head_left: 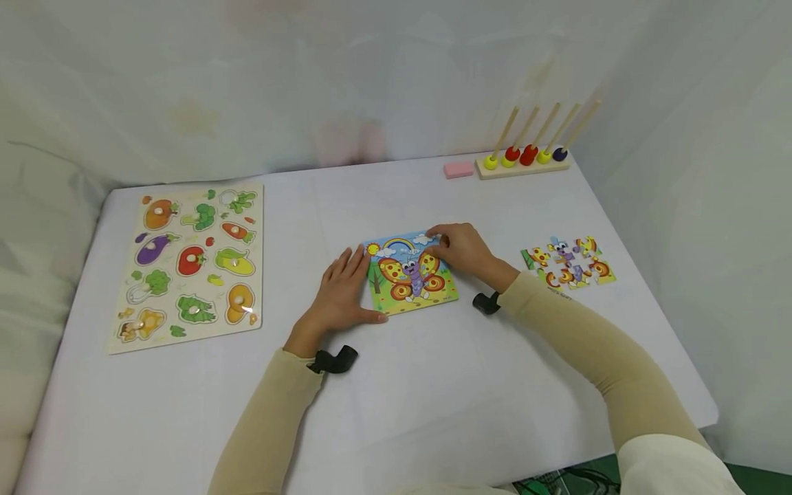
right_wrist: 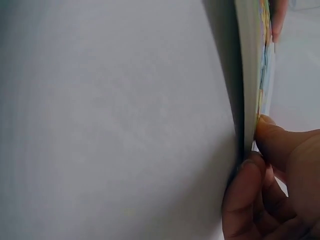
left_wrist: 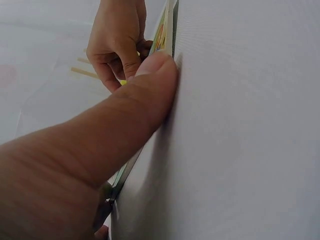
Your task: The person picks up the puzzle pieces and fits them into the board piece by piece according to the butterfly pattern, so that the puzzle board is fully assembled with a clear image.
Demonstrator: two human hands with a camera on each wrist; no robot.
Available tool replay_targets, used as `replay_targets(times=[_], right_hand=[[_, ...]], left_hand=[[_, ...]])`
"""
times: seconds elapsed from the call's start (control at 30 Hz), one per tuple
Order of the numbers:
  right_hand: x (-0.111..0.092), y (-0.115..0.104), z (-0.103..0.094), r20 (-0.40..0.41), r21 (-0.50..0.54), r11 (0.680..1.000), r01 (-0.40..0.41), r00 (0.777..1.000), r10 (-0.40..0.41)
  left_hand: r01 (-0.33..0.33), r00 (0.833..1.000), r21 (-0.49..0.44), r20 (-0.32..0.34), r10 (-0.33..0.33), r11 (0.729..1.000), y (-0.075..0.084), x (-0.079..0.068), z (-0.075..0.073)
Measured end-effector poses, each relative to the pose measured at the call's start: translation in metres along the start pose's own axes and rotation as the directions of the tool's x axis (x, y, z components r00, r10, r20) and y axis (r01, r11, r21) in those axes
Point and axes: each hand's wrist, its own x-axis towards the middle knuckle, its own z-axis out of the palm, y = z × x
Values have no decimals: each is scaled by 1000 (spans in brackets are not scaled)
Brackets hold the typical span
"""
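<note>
Your left hand (head_left: 340, 292), spread wide, touched the puzzle (head_left: 411, 275) at nine o'clock, probably for steadying it mid worktop (head_left: 433, 385); your right hand (head_left: 469, 253) pinched its two o'clock corner.

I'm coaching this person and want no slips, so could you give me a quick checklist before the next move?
1. Right hand pinching the butterfly board at its upper-right corner: ok.
2. Left hand against the board's left side, thumb at the lower-left corner: ok.
3. Butterfly board lying fully flat on the table: cannot tell.
4. Loose puzzle pieces apart from the board, off to the right: ok.
5. Those pieces all fitted tightly together: not ok, gaps show.
</note>
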Motion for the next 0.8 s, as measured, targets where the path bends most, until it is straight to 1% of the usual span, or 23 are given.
replay_targets(times=[0.17,0.3,0.4,0.47,0.57,0.63,0.67,0.7,0.77,0.8], right_hand=[[2,-1,1,18,-42,999,5,1000,-4],[2,-3,-1,41,-79,997,-4,999,8],[-1,-1,-5,59,-82,997,-3,998,8],[-5,1,-12,52,-65,998,-1,999,4],[-12,9,-35,-5,-43,999,-5,1000,5],[-18,18,-58,-31,-46,998,-35,999,34],[-21,24,-70,-18,-58,997,-58,998,57],[-25,30,-83,14,-69,994,-84,996,85],[-33,42,-105,115,-112,985,-134,982,147],[-39,48,-113,173,-141,978,-152,969,175]], left_hand=[[1,1000,2,1,-1,1000,0,-1,0],[-3,1000,11,-2,3,1000,0,0,1],[-8,1000,7,-1,8,1000,2,2,1],[-10,1000,6,8,10,1000,3,3,2],[0,1000,3,22,0,1000,5,2,2],[10,1000,5,30,-10,1000,6,2,1],[17,999,4,31,-17,1000,6,2,0],[24,999,3,33,-25,1000,6,2,-1],[33,999,7,39,-33,999,6,2,-4],[36,998,7,44,-36,999,6,2,-5]])
